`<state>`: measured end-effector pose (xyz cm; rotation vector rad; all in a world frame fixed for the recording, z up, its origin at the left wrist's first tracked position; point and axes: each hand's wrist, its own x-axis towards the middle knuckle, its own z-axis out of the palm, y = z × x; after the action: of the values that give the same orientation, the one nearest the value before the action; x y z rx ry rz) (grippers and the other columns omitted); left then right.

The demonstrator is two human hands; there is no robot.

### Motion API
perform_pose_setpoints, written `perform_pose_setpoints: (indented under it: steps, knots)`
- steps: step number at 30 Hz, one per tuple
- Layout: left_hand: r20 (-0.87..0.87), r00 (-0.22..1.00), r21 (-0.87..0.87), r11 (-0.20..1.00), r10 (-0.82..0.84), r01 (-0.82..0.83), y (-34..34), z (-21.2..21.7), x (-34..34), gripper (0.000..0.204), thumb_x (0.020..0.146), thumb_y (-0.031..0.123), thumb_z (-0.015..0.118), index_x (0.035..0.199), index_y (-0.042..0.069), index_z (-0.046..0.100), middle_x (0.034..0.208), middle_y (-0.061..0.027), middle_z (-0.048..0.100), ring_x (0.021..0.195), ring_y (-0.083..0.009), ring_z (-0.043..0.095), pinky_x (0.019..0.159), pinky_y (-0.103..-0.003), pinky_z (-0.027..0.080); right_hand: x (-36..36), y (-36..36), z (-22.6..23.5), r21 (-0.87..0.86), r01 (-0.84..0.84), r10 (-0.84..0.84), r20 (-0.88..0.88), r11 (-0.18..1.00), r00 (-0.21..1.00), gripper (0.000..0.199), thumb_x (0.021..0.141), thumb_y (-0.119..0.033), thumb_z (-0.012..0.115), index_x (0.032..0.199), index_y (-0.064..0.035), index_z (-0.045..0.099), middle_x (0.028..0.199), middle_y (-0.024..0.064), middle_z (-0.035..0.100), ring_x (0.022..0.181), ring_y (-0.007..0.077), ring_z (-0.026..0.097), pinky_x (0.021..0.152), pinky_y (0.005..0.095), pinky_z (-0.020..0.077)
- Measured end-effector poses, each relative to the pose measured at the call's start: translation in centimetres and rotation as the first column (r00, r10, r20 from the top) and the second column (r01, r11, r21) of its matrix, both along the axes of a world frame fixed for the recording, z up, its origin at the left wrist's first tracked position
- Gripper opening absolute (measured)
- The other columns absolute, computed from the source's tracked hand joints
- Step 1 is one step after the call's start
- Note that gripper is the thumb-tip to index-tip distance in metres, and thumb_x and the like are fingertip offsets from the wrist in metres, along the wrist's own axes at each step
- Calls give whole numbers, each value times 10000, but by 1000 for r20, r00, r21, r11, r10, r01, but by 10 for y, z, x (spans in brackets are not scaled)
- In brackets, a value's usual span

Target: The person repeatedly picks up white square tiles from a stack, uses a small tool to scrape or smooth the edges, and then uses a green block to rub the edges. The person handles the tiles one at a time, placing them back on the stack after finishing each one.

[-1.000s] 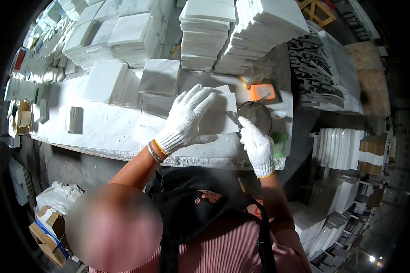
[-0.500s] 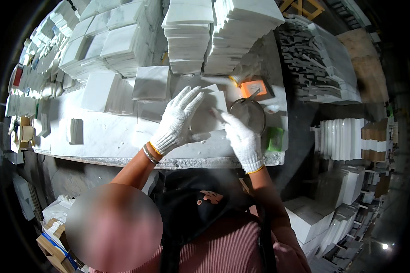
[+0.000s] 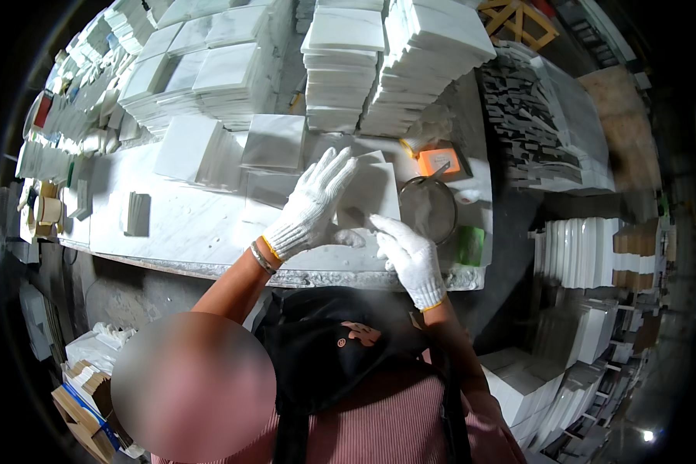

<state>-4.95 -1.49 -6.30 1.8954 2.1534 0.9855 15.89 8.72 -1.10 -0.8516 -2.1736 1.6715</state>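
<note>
We press our left hand (image 3: 317,203) flat, fingers spread, on the tile (image 3: 370,193) lying on the bench (image 3: 185,224) beside the round sieve (image 3: 429,209). Our right hand (image 3: 410,255), loosely curled, touches the tile's near edge, gripping nothing we can see. On that dusty bench, an uneven push could slide the tile into the sieve.

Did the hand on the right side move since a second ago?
Yes. The right hand has slid left, away from the orange block and round sieve, onto the white tile beside the left hand.
</note>
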Motion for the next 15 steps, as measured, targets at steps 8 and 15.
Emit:
perform_pose_setpoints:
  steps: [8,15]
  knots:
    - [174,980,287,946,100,-148,-30,31,32,1179,655,565,841,1494,-51,288,1502,-326,343,1359,-535,369,1110,-539,351,14,-19,13,-60,-43,39,-65,997,997,504,948,-13,549,1446,-55,484,1128,144,681,877,141,677,739,268,539]
    - [220,948,333,896,229,-293,-39,24,45,944,760,163,834,1512,-24,294,1509,-278,371,1370,-414,422,1107,-434,390,21,-40,26,97,-90,90,5,991,996,530,932,-15,610,1442,-10,467,854,112,735,712,159,707,709,284,550]
